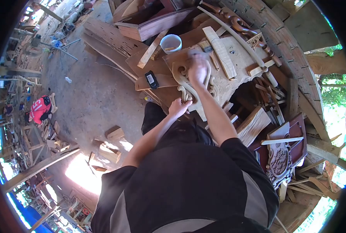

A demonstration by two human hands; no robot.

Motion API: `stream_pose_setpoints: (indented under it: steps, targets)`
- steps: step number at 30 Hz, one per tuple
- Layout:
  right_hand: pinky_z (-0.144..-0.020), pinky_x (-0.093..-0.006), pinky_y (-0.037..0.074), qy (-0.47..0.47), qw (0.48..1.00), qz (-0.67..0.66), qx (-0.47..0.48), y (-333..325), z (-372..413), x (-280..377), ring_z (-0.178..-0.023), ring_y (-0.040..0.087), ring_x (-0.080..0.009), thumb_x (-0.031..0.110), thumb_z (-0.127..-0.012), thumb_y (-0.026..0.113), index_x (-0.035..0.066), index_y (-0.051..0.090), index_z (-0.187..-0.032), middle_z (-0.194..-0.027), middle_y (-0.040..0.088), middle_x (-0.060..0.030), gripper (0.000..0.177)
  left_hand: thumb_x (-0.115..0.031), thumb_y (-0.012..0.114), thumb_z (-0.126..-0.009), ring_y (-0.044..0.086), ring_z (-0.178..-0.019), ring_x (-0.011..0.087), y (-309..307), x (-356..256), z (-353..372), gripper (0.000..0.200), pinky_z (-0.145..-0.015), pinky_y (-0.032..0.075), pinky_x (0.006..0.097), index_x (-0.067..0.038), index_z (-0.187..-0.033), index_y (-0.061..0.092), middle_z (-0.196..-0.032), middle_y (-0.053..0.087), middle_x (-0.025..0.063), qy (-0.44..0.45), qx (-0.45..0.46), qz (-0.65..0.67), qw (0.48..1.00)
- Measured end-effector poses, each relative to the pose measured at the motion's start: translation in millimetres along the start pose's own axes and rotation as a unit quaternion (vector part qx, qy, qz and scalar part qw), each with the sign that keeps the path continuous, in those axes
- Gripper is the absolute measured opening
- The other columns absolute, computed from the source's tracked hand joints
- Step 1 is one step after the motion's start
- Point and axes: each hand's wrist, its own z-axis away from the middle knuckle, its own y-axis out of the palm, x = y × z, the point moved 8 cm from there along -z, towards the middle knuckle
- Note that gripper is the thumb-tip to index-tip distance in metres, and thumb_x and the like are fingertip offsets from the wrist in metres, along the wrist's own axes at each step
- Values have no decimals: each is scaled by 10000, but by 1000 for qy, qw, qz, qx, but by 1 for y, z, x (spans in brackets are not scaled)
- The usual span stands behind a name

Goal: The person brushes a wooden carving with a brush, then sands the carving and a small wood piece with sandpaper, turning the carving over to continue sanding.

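A carved wooden piece with scrolls [184,86] lies on the work surface in front of me. My left hand [179,107] is closed on its near edge, thumb and fingers pinching the carved scroll. Over the upper part of the carving is my right hand [197,70], its fingers smeared by motion, so whether it holds anything cannot be made out. A white tub [170,44] stands just beyond the piece, with something brown inside. To the right of that hand lie a brush [206,47] and a pale wooden board [220,52]. A black device with a label [152,79] rests to the left.
Wooden planks [115,39] and a reddish wooden box frame [153,25] are beyond the work. Wood offcuts [253,123] and a carved panel [279,160] lie at the right. A person in red [40,109] is at far left. Wooden blocks [110,152] sit on the floor.
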Motion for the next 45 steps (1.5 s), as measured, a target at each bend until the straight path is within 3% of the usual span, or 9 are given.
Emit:
stream_pose_setpoints:
  steps: [13, 16, 21, 25, 29, 33, 37, 39, 45]
  targets:
    - [-1093, -492, 378, -217, 970, -78, 76, -1, 20, 56, -1275, 521, -330, 60, -864, 564, 47, 644, -1228, -1331, 602, -141, 372, -569, 668, -842, 733, -652, 226, -1, -7, 1, 552, -717, 564, 369, -26, -933, 632, -688, 719, 99, -24, 2, -43, 999]
    - [-1110, -505, 361, 163, 982, -94, -15, -26, -1, -42, -1272, 522, -337, 21, -867, 539, 47, 626, -1259, -1309, 619, -151, 403, -562, 667, -847, 734, -651, 223, 6, 5, -11, 558, -711, 564, 366, -13, -934, 627, -685, 717, 99, -14, -1, -13, 1000]
    - [-1102, -473, 395, -274, 953, -82, 97, -21, 36, 25, -1281, 532, -319, -34, -791, 537, 16, 635, -1220, -1269, 637, -146, 442, -560, 659, -859, 733, -643, 215, 4, -2, -11, 572, -705, 565, 362, 5, -936, 621, -689, 715, 98, 0, 12, -8, 1000]
    - [-1120, -486, 369, 46, 995, -1, -83, -42, 2, -43, -1330, 490, -320, 11, -862, 522, 74, 636, -1264, -1353, 589, -151, 423, -539, 669, -854, 736, -674, 215, 2, -5, -6, 539, -714, 557, 350, -9, -945, 629, -682, 715, 101, -34, 11, 6, 999]
    - [-1163, -508, 292, -252, 951, -131, 120, -14, 34, 30, -1306, 512, -332, -18, -835, 547, 42, 635, -1246, -1338, 597, -175, 424, -531, 671, -856, 738, -673, 214, 0, -5, -4, 526, -739, 551, 347, -14, -941, 623, -699, 717, 90, -30, 4, -32, 999]
    - [-1178, -487, 278, 141, 980, 25, -138, -23, 16, -41, -1312, 502, -350, -11, -882, 508, 44, 645, -1246, -1361, 572, -204, 393, -534, 667, -859, 739, -677, 217, 4, -7, -3, 527, -743, 551, 346, -16, -949, 622, -702, 720, 95, -43, 4, 2, 999]
    - [-1181, -472, 268, -185, 971, -140, 64, -17, 26, 33, -1296, 512, -361, -1, -892, 490, 28, 663, -1188, -1348, 583, -203, 344, -536, 670, -860, 738, -662, 208, -2, -8, -2, 546, -736, 554, 340, -2, -960, 615, -749, 726, 105, -46, 11, -49, 998]
    - [-1179, -481, 264, 155, 979, -89, -101, -37, 13, -24, -1321, 495, -332, -1, -876, 521, 29, 651, -1198, -1364, 573, -190, 348, -534, 672, -860, 736, -651, 213, 1, -10, -1, 556, -730, 556, 341, 7, -975, 615, -759, 728, 111, -33, 11, -23, 999]
    - [-1180, -515, 261, -132, 974, -156, 102, 12, 23, 45, -1362, 461, -260, 28, -833, 569, 42, 629, -1242, -1405, 558, -138, 413, -508, 668, -863, 740, -665, 230, 2, 1, -8, 538, -725, 561, 350, 12, -992, 616, -772, 730, 110, -31, 20, -14, 999]
